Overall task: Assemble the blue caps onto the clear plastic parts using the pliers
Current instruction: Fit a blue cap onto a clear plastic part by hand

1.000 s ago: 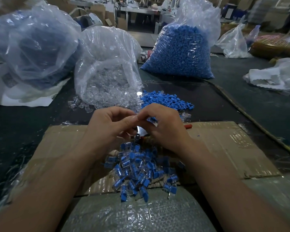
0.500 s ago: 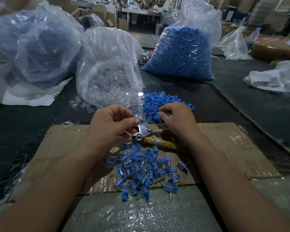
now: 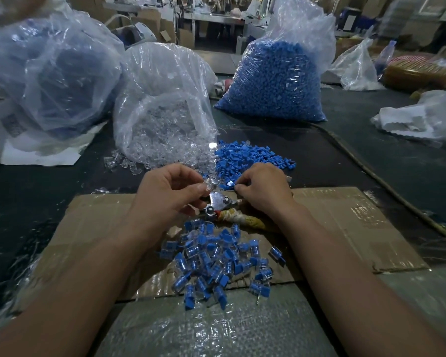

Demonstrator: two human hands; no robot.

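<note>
Bags (image 3: pixel 162 112) block far side; pliers (image 3: pixel 224 210), assembled pile (image 3: pixel 216 256) between forearms; cardboard (image 3: pixel 345 228) rt side free.

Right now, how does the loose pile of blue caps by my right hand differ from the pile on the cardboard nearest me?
The loose blue caps are solid blue pieces alone; the pile on the cardboard shows blue caps fitted in clear plastic parts. The loose caps lie on the dark table beside the bag of clear parts; the assembled pile lies on the cardboard sheet, nearer you. The right hand reaches the loose pile; neither hand touches the assembled one. Both are unsorted heaps.
</note>
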